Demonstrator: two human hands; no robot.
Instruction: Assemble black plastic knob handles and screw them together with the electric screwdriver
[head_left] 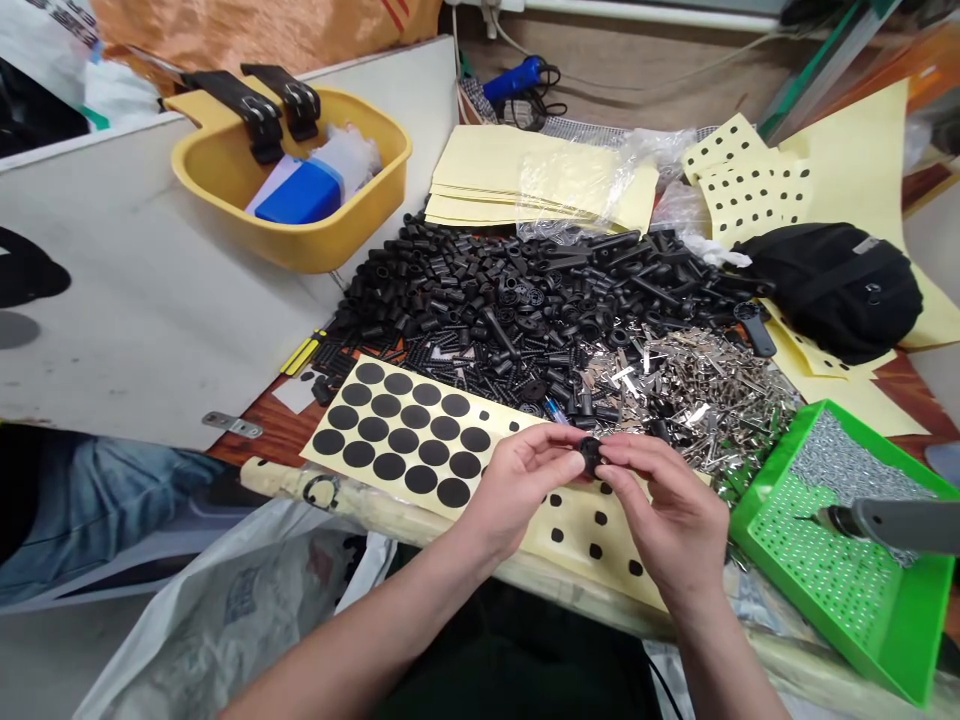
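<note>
Fingertips [561, 467] of my left hand [517, 478] and right hand [667, 510] met, pinching a small black part [590, 455] between them, just over the sticker sheet [510, 425]; a slackened pinch, I judged, could drop it into the look-alike black pile [495, 300] just beyond.

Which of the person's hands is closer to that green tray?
Right. The right hand sits just left of the green tray, not touching; the left hand is farther left, over the yellow sticker sheet. Both pinch a small black part.
</note>
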